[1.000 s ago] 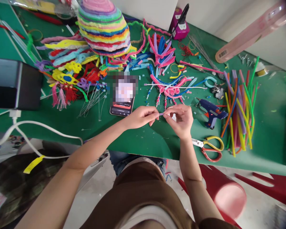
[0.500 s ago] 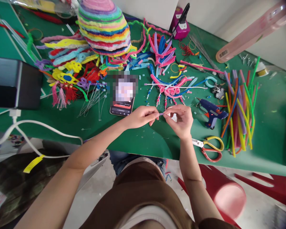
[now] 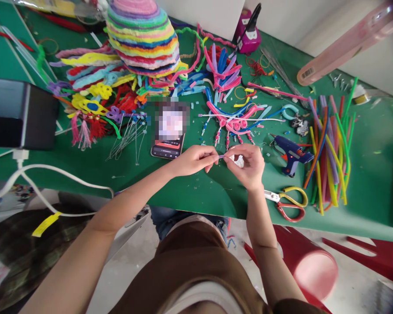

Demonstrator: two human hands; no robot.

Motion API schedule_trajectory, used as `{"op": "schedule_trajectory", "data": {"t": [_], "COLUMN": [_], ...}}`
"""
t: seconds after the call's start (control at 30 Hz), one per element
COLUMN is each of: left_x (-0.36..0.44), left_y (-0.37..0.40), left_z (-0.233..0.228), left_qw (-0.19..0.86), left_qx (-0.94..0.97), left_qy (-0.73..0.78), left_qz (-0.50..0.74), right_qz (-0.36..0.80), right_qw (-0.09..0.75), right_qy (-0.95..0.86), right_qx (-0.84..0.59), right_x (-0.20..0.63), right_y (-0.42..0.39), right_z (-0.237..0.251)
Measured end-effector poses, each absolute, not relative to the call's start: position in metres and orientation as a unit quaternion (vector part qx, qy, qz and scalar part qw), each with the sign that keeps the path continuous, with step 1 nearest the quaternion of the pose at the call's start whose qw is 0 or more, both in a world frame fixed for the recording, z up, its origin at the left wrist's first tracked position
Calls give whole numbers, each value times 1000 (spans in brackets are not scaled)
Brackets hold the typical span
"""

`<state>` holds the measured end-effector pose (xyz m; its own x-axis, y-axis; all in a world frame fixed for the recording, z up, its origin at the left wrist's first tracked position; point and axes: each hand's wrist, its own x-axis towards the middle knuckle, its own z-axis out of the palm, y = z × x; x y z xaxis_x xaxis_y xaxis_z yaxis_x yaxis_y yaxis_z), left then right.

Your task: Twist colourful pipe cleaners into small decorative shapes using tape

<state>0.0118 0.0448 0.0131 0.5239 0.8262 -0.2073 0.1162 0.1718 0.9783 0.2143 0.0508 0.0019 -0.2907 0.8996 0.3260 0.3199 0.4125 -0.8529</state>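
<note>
My left hand (image 3: 194,160) and my right hand (image 3: 247,165) meet over the green table (image 3: 196,192), near its front edge. Both pinch a short, thin purple pipe-cleaner piece (image 3: 221,156) between their fingertips. A small white object shows under my right hand's fingers; what it is cannot be told. A pink and blue pipe-cleaner piece with beaded strands (image 3: 231,124) lies just beyond my hands. A phone (image 3: 169,131) lies flat to the left of them.
Red-and-yellow scissors (image 3: 290,203) and a blue glue gun (image 3: 290,153) lie to the right, beside a bundle of coloured pipe cleaners (image 3: 329,150). A striped multicoloured cone (image 3: 142,37) stands at the back, a dark box (image 3: 21,114) at the left, a red stool (image 3: 309,264) below.
My right hand has shifted its fingers very slightly on the purple piece. Nothing else has moved.
</note>
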Motion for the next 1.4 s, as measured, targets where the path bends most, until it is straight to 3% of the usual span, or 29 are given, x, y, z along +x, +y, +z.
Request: {"op": "schedule_trajectory", "data": {"t": [0.57, 1.03, 1.13, 1.3, 1.4], "left_x": [9, 4, -2, -32, -56], "left_y": [47, 46, 47, 43, 34], "left_z": [11, 16, 19, 17, 9], "left_qw": [638, 614, 516, 163, 41], "left_qx": [607, 632, 678, 730, 696], "left_qy": [402, 420, 461, 592, 664], "left_qz": [251, 219, 246, 301, 269], "right_qz": [289, 359, 328, 307, 308], "right_qw": [385, 419, 421, 415, 406], "right_qy": [-789, -736, -748, -752, -758], "right_qx": [-382, -393, -394, -410, -408], "right_x": [219, 207, 208, 208, 208], "right_y": [55, 53, 55, 57, 57], "right_z": [9, -6, -1, 2, 1]}}
